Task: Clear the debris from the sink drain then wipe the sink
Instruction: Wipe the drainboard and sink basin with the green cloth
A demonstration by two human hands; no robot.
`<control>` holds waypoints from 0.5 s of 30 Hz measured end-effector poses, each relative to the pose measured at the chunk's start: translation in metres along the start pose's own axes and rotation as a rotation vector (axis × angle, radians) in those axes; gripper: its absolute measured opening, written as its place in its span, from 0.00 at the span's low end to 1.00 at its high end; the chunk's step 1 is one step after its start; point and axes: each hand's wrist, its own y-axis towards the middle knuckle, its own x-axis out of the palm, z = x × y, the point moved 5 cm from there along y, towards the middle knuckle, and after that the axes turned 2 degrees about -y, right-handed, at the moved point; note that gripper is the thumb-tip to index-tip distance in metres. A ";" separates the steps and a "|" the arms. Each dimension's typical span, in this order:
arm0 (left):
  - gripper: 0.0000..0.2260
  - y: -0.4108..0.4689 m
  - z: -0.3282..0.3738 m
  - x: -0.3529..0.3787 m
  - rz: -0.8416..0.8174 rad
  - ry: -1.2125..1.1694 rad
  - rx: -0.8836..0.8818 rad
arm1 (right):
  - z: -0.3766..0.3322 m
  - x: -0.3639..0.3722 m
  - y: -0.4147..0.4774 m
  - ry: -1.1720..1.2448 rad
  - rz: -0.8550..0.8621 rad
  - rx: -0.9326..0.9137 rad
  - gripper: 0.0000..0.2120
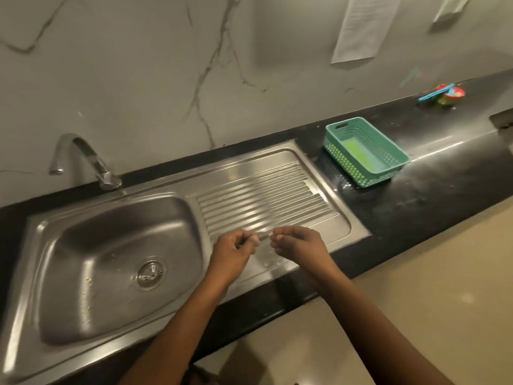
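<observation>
Well right of drain [151, 275], left hand [231, 252], right hand [298, 245], grips curled, contents unclear

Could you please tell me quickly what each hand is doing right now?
Left hand: pinching a clear plastic film, it seems.
Right hand: pinching the same film's other end.

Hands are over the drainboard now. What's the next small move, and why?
Probably lower the left hand to the drain strainer: it and the right hand hover over the drainboard, outside the basin, and the left is nearer the drain. Their fingers are curled, perhaps round something thin and clear; too blurred to tell.
</observation>
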 end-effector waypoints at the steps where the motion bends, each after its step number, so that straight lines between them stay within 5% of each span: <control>1: 0.06 -0.001 0.008 0.022 -0.012 0.002 0.010 | -0.001 -0.022 -0.003 0.011 0.016 0.011 0.09; 15: 0.06 0.043 0.088 0.192 -0.066 -0.027 0.064 | -0.021 -0.194 0.019 0.123 0.159 0.046 0.09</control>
